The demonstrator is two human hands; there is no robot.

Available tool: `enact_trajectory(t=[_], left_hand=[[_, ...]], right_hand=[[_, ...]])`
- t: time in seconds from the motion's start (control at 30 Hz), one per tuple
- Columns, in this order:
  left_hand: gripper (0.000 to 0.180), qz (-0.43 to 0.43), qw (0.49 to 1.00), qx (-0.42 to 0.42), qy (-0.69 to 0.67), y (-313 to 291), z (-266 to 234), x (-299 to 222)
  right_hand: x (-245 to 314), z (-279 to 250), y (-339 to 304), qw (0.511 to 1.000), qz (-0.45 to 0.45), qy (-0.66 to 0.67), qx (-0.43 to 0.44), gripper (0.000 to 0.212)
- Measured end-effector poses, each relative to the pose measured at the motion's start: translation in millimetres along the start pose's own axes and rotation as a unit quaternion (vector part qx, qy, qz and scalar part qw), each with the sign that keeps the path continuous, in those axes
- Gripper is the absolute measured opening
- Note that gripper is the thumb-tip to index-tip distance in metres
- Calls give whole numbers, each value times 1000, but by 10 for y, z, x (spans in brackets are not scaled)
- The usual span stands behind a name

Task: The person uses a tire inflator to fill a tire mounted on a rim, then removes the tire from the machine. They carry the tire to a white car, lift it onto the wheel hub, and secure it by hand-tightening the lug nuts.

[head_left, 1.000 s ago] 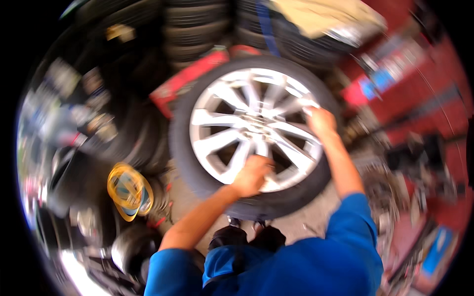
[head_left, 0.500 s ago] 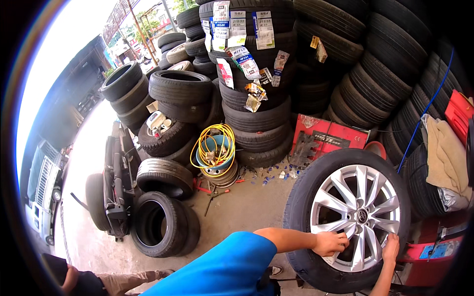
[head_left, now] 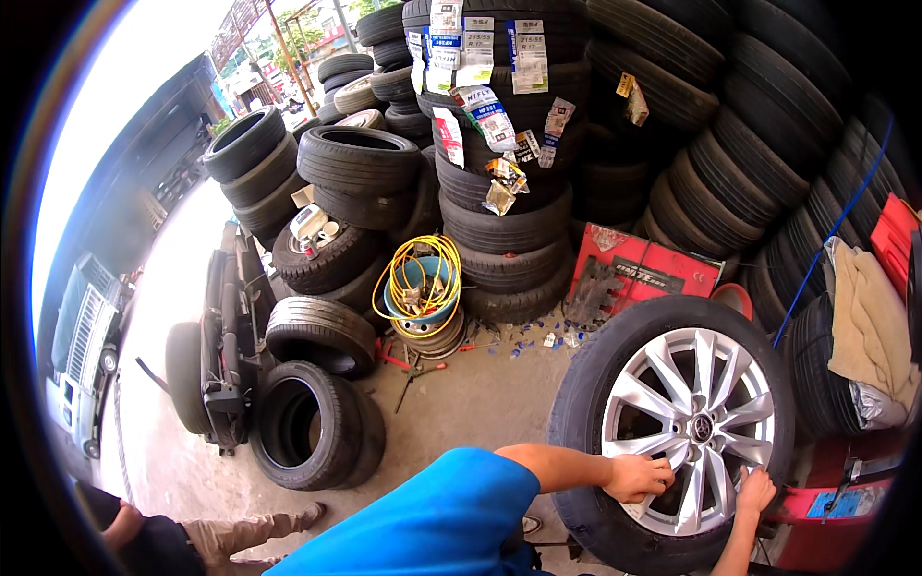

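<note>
Stacks of tires [head_left: 507,226] rose at twelve o'clock beyond the concrete floor [head_left: 480,403]. At four o'clock stood a tilted wheel [head_left: 702,428] with silver spokes [head_left: 639,396]. At eight o'clock from its center, the left hand [head_left: 637,477] had its fingers curled tightly over a spoke. Near half past four, the right hand [head_left: 756,490] touched the wheel, fingers bent; I couldn't tell whether it gripped. Just beside the wheel's eleven o'clock was a red case [head_left: 693,264].
</note>
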State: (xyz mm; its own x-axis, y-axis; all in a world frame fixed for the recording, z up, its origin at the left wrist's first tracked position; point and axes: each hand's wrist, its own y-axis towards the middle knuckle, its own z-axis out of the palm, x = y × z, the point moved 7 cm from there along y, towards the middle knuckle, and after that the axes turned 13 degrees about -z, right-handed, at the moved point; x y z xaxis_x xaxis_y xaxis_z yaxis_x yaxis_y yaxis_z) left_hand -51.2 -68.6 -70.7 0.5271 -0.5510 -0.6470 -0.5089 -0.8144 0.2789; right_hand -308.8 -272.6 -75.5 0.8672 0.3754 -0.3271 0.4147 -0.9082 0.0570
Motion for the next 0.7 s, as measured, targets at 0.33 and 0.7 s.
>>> enact_trajectory(t=[0.33, 0.7], left_hand=[[23, -2, 1000, 10, 14, 26, 37, 15], [24, -13, 999, 18, 24, 28, 28, -10]], right_hand=[[0, -124, -25, 991, -9, 117, 60, 34], [33, -279, -1, 971, 34, 197, 133, 43]])
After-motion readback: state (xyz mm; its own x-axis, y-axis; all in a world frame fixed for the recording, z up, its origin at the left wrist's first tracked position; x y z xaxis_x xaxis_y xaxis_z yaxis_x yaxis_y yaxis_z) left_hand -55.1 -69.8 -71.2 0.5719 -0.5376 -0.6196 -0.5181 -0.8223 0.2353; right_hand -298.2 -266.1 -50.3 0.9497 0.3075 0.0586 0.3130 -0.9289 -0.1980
